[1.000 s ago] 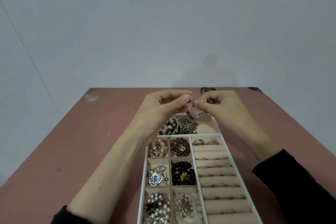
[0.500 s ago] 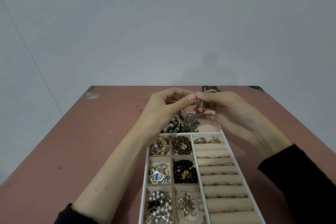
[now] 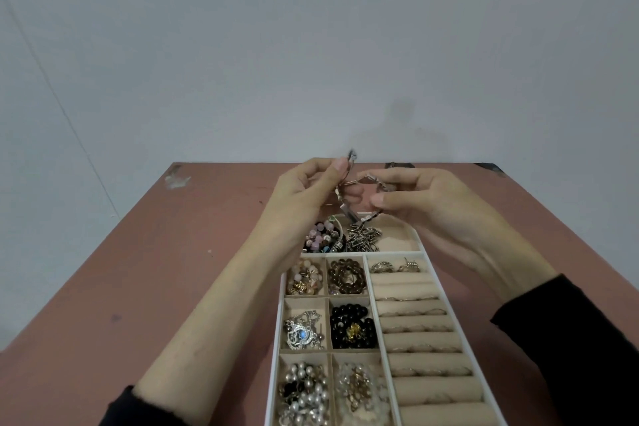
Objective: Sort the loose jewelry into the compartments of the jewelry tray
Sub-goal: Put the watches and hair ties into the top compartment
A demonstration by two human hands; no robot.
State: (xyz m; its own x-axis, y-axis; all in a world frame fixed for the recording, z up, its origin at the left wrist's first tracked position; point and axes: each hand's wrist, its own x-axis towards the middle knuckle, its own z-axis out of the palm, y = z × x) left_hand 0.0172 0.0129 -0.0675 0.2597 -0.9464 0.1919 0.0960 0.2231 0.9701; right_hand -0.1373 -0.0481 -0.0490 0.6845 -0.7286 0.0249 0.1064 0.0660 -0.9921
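Bracelet (image 3: 347, 211) is pinched between left hand (image 3: 301, 197) and right hand (image 3: 432, 204).

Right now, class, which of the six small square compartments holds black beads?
The middle-row one beside the ring rolls: its black bead bracelet has a gold charm. Brown beads lie farther back, a silver pendant to its left.

Left hand (image 3: 301, 199), right hand (image 3: 432, 207): pinch grips.
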